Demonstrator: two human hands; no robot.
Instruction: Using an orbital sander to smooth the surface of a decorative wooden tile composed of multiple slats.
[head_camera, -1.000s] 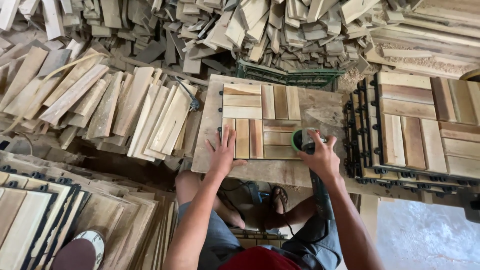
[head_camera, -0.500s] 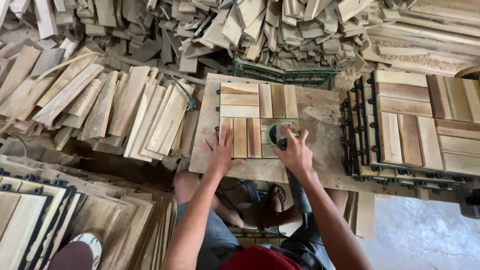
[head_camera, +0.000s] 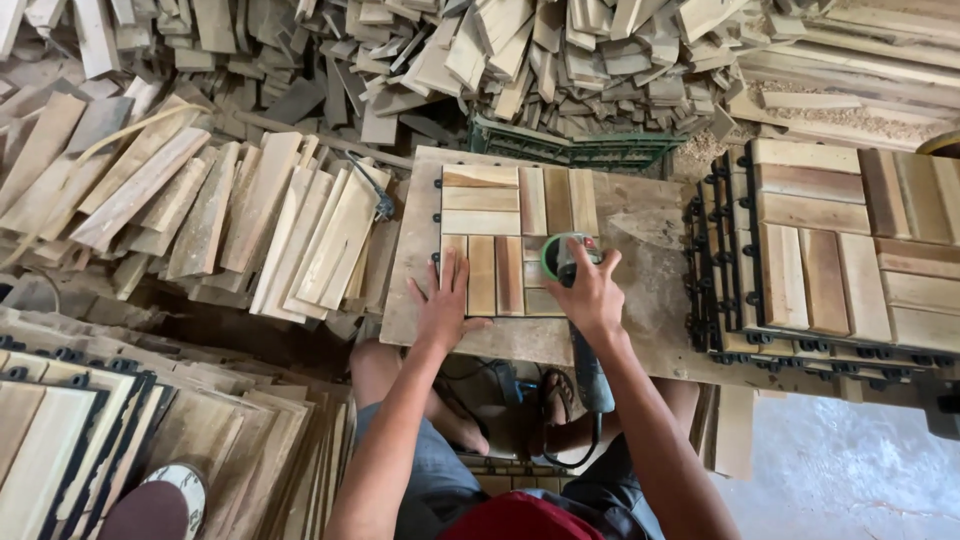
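Observation:
A square wooden slat tile lies on a worn plywood board in front of me. My left hand presses flat on the tile's near left corner, fingers spread. My right hand grips the head of an angle grinder with a green guard, resting on the tile's near right part. The grinder's dark body and cable run back under my right forearm toward my lap.
A stack of finished slat tiles on black plastic grids sits to the right. Loose wooden slats lie fanned out on the left, a big heap behind. More tiles are stacked at near left. A green crate is behind the board.
My right hand has slid the grinder leftward across the tile, from its right edge toward the middle. My left hand has stayed pressed on the tile.

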